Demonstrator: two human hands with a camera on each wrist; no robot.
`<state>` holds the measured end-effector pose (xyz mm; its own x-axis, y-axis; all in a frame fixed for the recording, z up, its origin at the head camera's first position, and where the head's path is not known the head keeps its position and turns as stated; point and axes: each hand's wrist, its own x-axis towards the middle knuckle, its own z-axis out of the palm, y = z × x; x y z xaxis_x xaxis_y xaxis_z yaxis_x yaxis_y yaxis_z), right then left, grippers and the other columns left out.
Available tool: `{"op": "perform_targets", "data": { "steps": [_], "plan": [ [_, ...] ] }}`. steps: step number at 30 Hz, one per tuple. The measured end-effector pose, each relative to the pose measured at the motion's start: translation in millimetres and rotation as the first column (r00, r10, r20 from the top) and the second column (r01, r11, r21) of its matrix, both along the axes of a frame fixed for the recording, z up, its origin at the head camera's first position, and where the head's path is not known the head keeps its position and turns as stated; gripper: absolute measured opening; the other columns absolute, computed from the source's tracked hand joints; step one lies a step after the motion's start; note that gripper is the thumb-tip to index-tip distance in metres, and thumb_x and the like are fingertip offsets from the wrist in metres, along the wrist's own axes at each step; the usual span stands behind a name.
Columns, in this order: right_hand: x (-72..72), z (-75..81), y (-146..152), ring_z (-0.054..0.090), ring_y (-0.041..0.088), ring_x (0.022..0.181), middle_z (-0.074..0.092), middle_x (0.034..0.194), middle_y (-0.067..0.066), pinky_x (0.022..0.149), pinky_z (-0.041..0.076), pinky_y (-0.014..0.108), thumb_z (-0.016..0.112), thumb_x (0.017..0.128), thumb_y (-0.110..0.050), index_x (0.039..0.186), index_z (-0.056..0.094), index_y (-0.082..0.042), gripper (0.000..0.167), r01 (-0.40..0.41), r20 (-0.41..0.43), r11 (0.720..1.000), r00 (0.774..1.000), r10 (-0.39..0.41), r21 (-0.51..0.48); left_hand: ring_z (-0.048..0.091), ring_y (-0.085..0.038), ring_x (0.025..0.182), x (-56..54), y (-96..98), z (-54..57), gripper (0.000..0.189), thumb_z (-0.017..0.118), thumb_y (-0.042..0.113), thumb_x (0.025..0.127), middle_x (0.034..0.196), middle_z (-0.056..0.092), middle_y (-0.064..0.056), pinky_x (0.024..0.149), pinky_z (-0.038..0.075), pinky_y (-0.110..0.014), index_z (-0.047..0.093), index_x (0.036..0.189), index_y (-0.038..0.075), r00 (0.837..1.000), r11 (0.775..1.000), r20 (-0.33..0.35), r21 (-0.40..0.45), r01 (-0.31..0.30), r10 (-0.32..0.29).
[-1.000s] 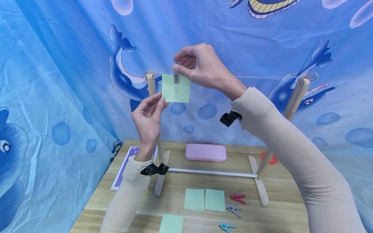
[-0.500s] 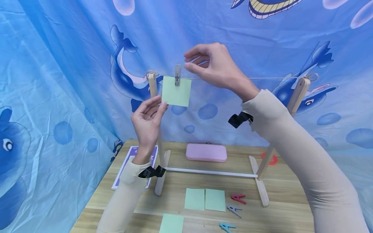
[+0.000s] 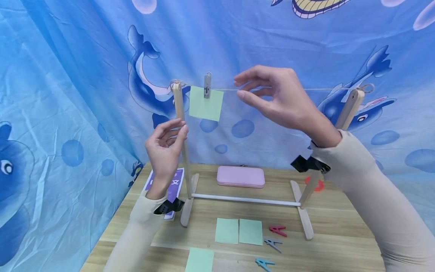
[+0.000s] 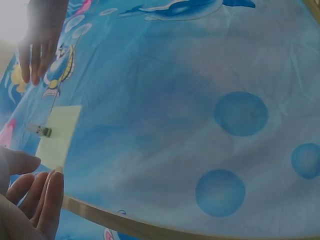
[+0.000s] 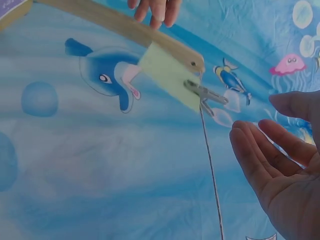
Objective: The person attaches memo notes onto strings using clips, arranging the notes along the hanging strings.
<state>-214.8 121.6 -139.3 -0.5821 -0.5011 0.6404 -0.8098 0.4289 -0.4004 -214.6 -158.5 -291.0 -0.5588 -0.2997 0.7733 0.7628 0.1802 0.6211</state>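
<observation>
A pale green sticky note (image 3: 205,107) hangs slightly tilted from a string (image 3: 323,89) near the left post. One grey clothespin (image 3: 207,86) clips its top edge to the string. Below and left of the note, my left hand (image 3: 165,149) is in front of the post, its fingers loosely bent and holding nothing. My right hand (image 3: 278,96) hovers to the right of the note, thumb and fingers apart with nothing between them. In the right wrist view, the clothespin (image 5: 206,92) is gripping the note (image 5: 170,76), away from the right fingertips.
Wooden posts (image 3: 350,107) joined by a white bar (image 3: 244,199) carry the string. On the table (image 3: 136,253) lie several green notes (image 3: 227,231), red (image 3: 278,230), grey (image 3: 273,244) and blue (image 3: 264,263) clothespins, a pink case (image 3: 240,176) and a purple-and-white booklet (image 3: 175,185).
My right hand has let go of the grey clothespin and moved right and down. My left hand has released the note's lower corner and dropped down and left. The note stays hanging.
</observation>
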Motion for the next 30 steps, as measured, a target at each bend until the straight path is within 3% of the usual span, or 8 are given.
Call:
{"op": "perform_targets", "data": {
  "steps": [6,12,18,23,30],
  "plan": [
    [18.6,-27.9,17.6,0.073,0.008,0.107,0.075,0.124,0.000,0.096,0.059,0.020,0.069,0.102,-0.016,0.128,0.072,-0.015,0.027,-0.032,-0.020,0.999,0.999,0.032,0.029,0.075,-0.009,0.083,5.7,-3.0,-16.8,0.021,0.078,0.008,0.094,0.105,0.078,-0.014,0.071,0.063,-0.021,0.076,0.114,0.004,0.999,0.997,0.051,-0.073,-0.011,0.015],
    [31.7,-59.3,33.6,0.073,0.010,0.108,0.074,0.126,-0.001,0.092,0.061,0.020,0.071,0.099,-0.010,0.128,0.071,-0.018,0.030,-0.068,-0.016,0.995,0.997,0.070,0.067,0.073,-0.004,0.084,9.8,-3.8,-38.2,0.021,0.079,0.006,0.092,0.105,0.079,-0.016,0.070,0.061,-0.017,0.077,0.113,0.005,0.996,0.981,0.091,-0.194,-0.006,0.024],
    [34.4,-89.5,49.2,0.074,0.014,0.108,0.075,0.124,-0.002,0.089,0.063,0.023,0.073,0.097,-0.008,0.127,0.072,-0.018,0.031,-0.045,0.020,0.994,0.999,0.043,0.095,0.072,-0.003,0.085,13.6,0.6,-61.4,0.021,0.080,0.007,0.091,0.105,0.079,-0.012,0.069,0.062,-0.017,0.077,0.112,0.004,0.987,0.948,0.159,-0.315,0.044,0.007],
    [33.7,-116.1,65.7,0.075,0.017,0.106,0.074,0.125,0.000,0.088,0.065,0.028,0.072,0.099,-0.009,0.127,0.071,-0.018,0.030,-0.008,0.087,0.991,0.996,-0.003,0.130,0.074,-0.012,0.085,16.1,5.6,-84.1,0.020,0.081,0.008,0.091,0.106,0.078,-0.009,0.069,0.063,-0.021,0.077,0.111,0.008,0.974,0.913,0.227,-0.394,0.108,-0.017],
    [34.0,-152.4,87.2,0.075,0.017,0.105,0.073,0.126,0.002,0.086,0.065,0.030,0.069,0.101,-0.015,0.128,0.070,-0.017,0.027,0.033,0.196,0.985,0.978,-0.066,0.167,0.075,-0.020,0.087,21.3,11.4,-111.9,0.022,0.082,0.011,0.090,0.108,0.078,-0.008,0.072,0.065,-0.027,0.076,0.111,0.012,0.939,0.869,0.341,-0.453,0.197,-0.035]
  ]
}}
